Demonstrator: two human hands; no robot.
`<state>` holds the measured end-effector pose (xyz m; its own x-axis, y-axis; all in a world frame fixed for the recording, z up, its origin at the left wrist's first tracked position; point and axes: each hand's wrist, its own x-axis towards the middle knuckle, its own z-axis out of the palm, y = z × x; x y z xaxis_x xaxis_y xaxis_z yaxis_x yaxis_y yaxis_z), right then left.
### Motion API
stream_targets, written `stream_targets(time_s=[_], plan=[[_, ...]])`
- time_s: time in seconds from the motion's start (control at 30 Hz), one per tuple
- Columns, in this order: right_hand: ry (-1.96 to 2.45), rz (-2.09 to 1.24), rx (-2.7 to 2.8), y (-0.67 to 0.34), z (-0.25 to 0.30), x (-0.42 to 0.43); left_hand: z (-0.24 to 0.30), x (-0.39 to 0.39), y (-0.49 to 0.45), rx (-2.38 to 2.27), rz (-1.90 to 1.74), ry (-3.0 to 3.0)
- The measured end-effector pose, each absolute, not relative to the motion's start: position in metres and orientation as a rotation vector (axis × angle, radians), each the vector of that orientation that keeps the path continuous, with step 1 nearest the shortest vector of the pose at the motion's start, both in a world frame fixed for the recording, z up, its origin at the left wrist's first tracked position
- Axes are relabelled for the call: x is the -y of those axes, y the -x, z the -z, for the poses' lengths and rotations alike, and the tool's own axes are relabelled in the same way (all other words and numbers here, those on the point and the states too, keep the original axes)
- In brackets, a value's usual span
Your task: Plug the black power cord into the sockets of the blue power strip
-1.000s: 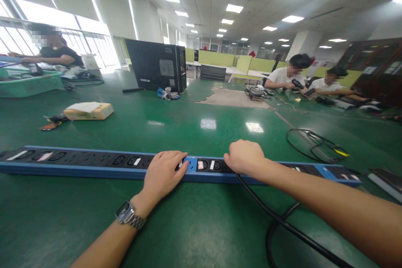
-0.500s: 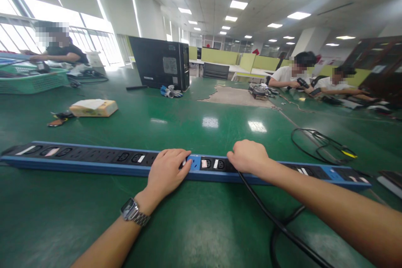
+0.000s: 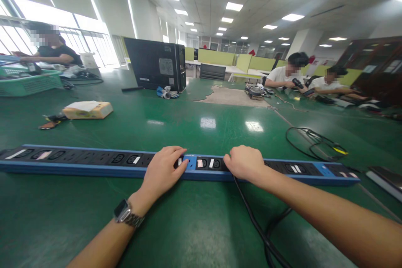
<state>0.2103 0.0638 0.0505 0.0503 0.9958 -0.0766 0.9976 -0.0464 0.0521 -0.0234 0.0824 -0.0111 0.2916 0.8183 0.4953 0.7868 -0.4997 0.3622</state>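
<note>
A long blue and black power strip (image 3: pixel 78 160) with many sockets lies across the green table (image 3: pixel 188 125) in front of me. My left hand (image 3: pixel 163 171) lies flat on its middle, fingers stretched over the sockets; a metal watch (image 3: pixel 125 214) is on that wrist. My right hand (image 3: pixel 245 163) is closed on the strip just to the right, where a black cable (image 3: pixel 251 217) comes out from under the fingers and runs back toward me. What the fingers grip at the cable's end is hidden.
A black computer case (image 3: pixel 157 65) stands at the back, a tissue box (image 3: pixel 88 110) to the left, a green basket (image 3: pixel 28 83) far left. A coiled black cable (image 3: pixel 314 142) lies right. One person sits far left, two others far right.
Both hands stay on the strip in nearly the same places. The view has shifted slightly, and the right hand sits a little lower on the strip.
</note>
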Motion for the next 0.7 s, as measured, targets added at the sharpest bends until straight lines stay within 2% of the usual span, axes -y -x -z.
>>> stream_targets(time_s=[0.1, 0.27, 0.4, 0.53, 0.7], plan=[[-2.215, 0.087, -2.130, -0.218, -0.051, -0.068, -0.008, -0.065, 0.011, -1.456, -1.103, -2.258], [-2.392, 0.121, -2.242, -0.245, -0.043, -0.078, -0.018, -0.032, -0.038, -1.083, -0.700, -1.660], [-2.486, 0.030, -2.491, -0.266, -0.012, -0.077, -0.002, -0.031, -0.078, -0.960, -0.611, -1.029], [-2.429, -0.119, -2.655, -0.274, 0.018, -0.072, 0.004, -0.035, -0.099, -0.913, -0.614, -0.870], [-2.433, -0.273, -2.671, -0.272, 0.028, -0.068, 0.005, -0.032, -0.107, -0.884, -0.677, -0.845]])
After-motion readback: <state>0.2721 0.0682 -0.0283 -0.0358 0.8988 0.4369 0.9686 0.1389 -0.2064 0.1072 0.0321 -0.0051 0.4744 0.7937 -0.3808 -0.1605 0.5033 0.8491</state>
